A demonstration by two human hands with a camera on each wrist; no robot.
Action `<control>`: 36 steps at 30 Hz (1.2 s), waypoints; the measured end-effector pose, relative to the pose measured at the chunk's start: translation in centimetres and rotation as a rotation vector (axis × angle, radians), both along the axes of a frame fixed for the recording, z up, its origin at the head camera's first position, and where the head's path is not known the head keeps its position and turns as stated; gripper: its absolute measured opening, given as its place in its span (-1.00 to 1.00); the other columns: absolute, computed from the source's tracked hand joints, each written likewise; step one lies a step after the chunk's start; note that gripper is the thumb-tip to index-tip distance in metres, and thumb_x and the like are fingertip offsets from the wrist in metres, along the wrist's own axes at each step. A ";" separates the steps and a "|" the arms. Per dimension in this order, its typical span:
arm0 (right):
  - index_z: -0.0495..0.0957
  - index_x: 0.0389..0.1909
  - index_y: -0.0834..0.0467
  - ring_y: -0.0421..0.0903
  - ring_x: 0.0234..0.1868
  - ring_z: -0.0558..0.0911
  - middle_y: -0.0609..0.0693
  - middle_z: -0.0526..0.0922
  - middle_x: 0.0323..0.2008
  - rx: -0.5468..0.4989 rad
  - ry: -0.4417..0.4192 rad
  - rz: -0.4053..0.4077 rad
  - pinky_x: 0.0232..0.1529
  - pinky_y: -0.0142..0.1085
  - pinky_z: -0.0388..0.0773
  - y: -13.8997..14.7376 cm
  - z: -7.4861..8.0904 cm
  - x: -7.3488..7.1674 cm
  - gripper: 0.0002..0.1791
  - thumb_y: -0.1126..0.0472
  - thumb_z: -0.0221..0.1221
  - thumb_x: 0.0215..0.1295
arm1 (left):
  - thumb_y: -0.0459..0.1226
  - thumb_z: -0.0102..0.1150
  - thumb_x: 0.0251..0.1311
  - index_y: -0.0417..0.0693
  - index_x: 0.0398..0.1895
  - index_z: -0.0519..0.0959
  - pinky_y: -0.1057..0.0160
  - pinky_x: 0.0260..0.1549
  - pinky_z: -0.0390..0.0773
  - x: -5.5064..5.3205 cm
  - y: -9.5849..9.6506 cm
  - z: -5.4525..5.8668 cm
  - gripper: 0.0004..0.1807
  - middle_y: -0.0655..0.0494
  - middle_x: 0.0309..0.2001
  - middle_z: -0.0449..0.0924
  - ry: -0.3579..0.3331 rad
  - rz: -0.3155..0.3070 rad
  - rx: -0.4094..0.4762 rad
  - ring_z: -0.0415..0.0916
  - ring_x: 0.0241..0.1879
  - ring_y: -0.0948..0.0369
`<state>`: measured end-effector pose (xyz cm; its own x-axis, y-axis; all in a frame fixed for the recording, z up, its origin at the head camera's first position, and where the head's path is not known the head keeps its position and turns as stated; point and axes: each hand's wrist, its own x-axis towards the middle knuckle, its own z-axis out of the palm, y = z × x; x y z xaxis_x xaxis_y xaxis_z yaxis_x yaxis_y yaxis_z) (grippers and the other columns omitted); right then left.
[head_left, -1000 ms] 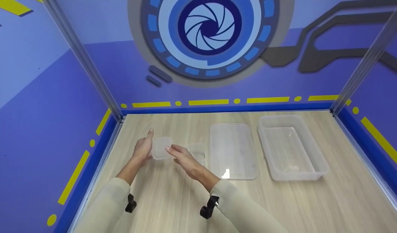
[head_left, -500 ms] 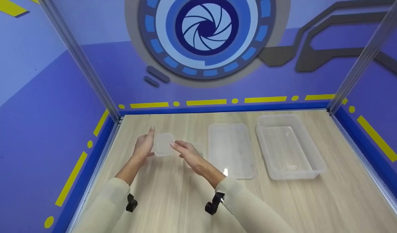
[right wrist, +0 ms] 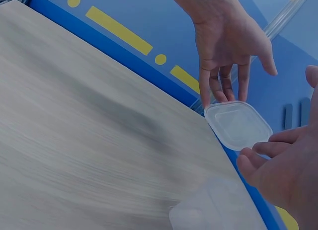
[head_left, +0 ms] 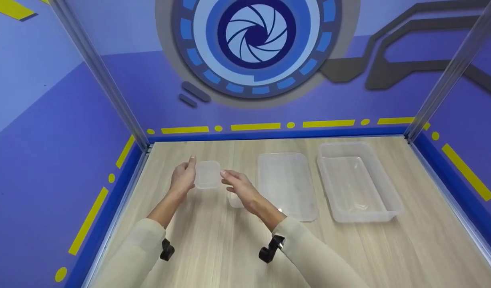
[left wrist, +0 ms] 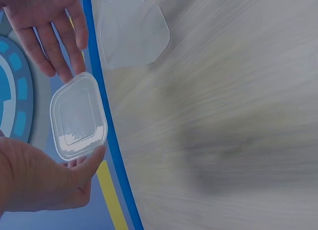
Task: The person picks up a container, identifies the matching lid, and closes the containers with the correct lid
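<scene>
A small clear, rounded-square plastic lid [head_left: 207, 175] is carried between my two hands above the left side of the table. My left hand [head_left: 184, 177] touches its left edge with extended fingers, thumb pointing up and away from the lid. At the opposite edge are the fingertips of my right hand [head_left: 243, 191]. In the right wrist view, both hands' fingers meet the rim of the lid [right wrist: 238, 124], the thumbs standing apart from it. Below the right hand sits a small clear container [head_left: 234, 200], mostly hidden in the head view; the left wrist view shows more of this container [left wrist: 131, 34].
Right of the hands, a large clear rectangular lid [head_left: 287, 186] lies flat on the wooden table [head_left: 213, 248]. Beside it stands a large clear rectangular container [head_left: 393, 192] without a lid. Blue printed panels [head_left: 249, 116] enclose the table at the back and sides.
Both hands have shifted to the right and slightly toward the back wall, taking the small lid along. The right hand now covers more of the small container.
</scene>
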<state>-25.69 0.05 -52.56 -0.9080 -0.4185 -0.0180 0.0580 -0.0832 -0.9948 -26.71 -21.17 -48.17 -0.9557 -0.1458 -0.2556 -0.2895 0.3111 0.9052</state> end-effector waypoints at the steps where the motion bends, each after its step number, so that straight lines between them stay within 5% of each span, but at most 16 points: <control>1: 0.27 0.54 0.39 0.27 0.55 0.33 0.34 0.34 0.52 -0.007 -0.004 0.001 0.54 0.11 0.25 0.1 0.0 -0.1 -0.22 -0.16 0.02 0.65 | 0.19 -0.35 0.67 -0.35 0.58 0.19 -0.16 0.37 0.45 0.0 0.1 0.0 -0.18 -0.31 0.44 0.32 0.010 0.006 -0.006 0.31 0.45 -0.17; 8: 0.23 0.52 0.48 0.30 0.54 0.32 0.38 0.34 0.51 -0.066 -0.033 -0.020 0.55 0.02 0.26 0.7 0.1 -0.5 -0.26 -0.06 -0.01 0.68 | 0.05 -0.31 0.71 -0.36 0.34 0.46 -0.07 0.21 0.47 0.1 1.1 -0.3 -0.35 -0.29 0.15 0.51 0.135 0.062 -0.063 0.45 0.14 -0.07; 15: 0.32 0.43 0.54 0.27 0.50 0.41 0.41 0.45 0.42 -0.077 -0.043 -0.055 0.54 -0.01 0.28 0.9 0.3 -0.9 -0.30 -0.02 -0.01 0.67 | -0.02 -0.28 0.71 -0.33 0.38 0.45 -0.12 0.32 0.43 -0.2 1.8 -0.5 -0.41 -0.28 0.24 0.52 0.190 0.082 -0.099 0.46 0.26 -0.12; 36: 0.36 0.41 0.49 0.28 0.47 0.42 0.40 0.48 0.37 0.009 -0.062 -0.103 0.50 0.15 0.30 2.8 0.7 -1.7 -0.33 -0.04 0.00 0.67 | -0.08 -0.10 0.65 -0.26 0.31 0.55 -0.06 0.23 0.45 0.0 4.2 -1.3 -0.52 -0.17 0.14 0.51 0.292 0.107 -0.150 0.46 0.19 -0.05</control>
<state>-27.43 2.88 -51.87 -0.9431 -0.3231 -0.0785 0.1109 -0.0832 -0.9903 -26.69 -17.01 -49.44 -0.9627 -0.2641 0.0588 -0.0627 0.4291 0.9011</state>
